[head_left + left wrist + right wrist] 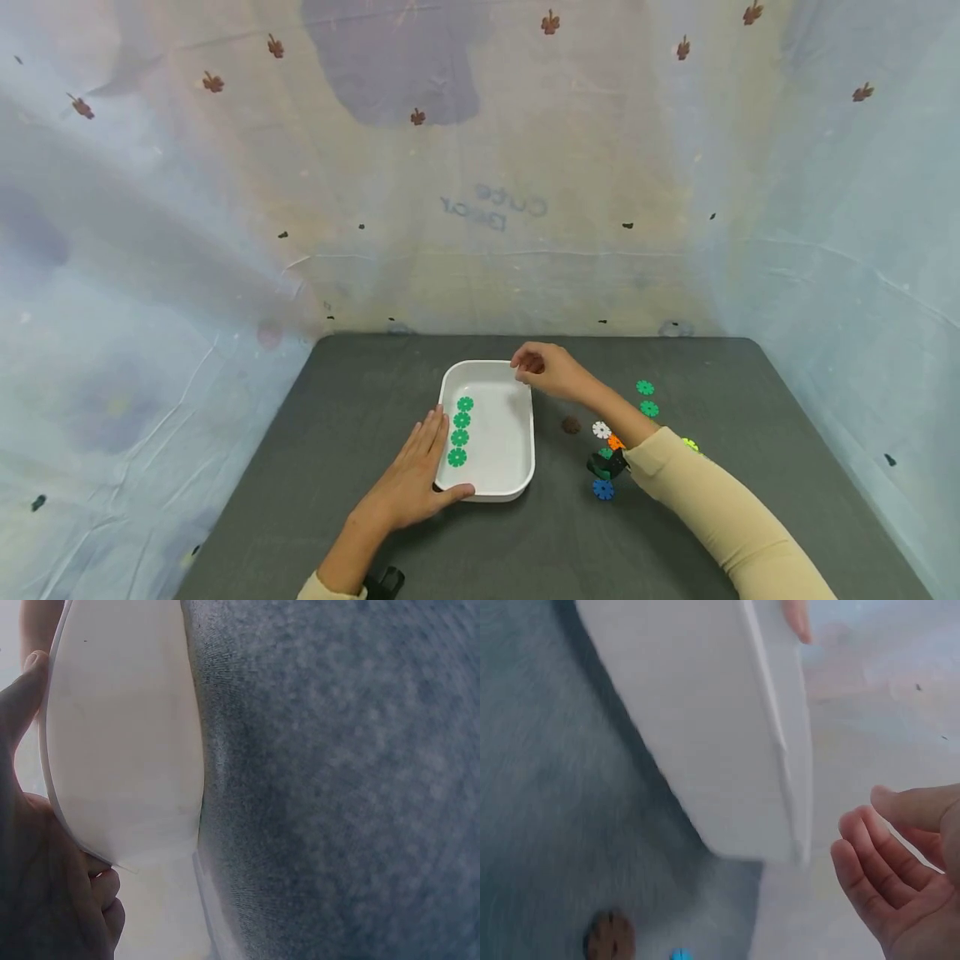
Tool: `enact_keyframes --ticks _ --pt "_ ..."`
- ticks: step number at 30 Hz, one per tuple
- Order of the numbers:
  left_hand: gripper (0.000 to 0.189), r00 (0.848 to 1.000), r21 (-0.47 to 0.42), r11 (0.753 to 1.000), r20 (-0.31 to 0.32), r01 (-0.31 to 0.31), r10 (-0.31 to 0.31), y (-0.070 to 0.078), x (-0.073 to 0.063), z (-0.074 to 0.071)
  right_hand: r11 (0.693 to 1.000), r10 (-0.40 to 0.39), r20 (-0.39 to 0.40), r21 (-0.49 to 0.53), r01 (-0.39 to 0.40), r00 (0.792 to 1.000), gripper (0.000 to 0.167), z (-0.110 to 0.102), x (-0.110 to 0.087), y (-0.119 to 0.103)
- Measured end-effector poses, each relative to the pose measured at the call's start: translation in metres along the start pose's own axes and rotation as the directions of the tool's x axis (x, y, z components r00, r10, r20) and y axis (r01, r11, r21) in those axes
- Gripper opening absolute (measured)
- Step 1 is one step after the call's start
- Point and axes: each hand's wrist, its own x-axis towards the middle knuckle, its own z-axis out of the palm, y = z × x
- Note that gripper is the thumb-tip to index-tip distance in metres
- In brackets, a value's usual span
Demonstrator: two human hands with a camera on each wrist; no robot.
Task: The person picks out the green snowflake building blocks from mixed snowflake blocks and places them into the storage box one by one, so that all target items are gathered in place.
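Observation:
A white rectangular tray (pixel 498 433) stands on the dark table. Inside it, several green flower-shaped plastic discs (pixel 460 437) form a column along the left side. My left hand (pixel 408 483) rests against the tray's near left corner, its fingers straight along the left rim and its thumb over the near rim. Over the tray's far right corner is my right hand (pixel 553 371). Its fingers are loosely bent with the thumb close to them, and the right wrist view shows nothing between the thumb and the fingers (pixel 874 881).
Right of the tray lie loose discs: brown (pixel 571 425), white (pixel 602 429), orange (pixel 616 442), blue (pixel 603 489) and yellow (pixel 690 445). Two green discs (pixel 649 408) lie farther back. The right forearm passes over this group. A patterned sheet (pixel 495 275) hangs behind the table.

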Motion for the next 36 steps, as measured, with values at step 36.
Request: enact_keyframes --ticks 36 --pt "0.124 1.000 0.007 1.000 -0.002 0.006 -0.006 0.001 -0.001 0.000 0.988 0.104 0.116 -0.129 -0.089 0.988 0.024 -0.020 -0.157 0.068"
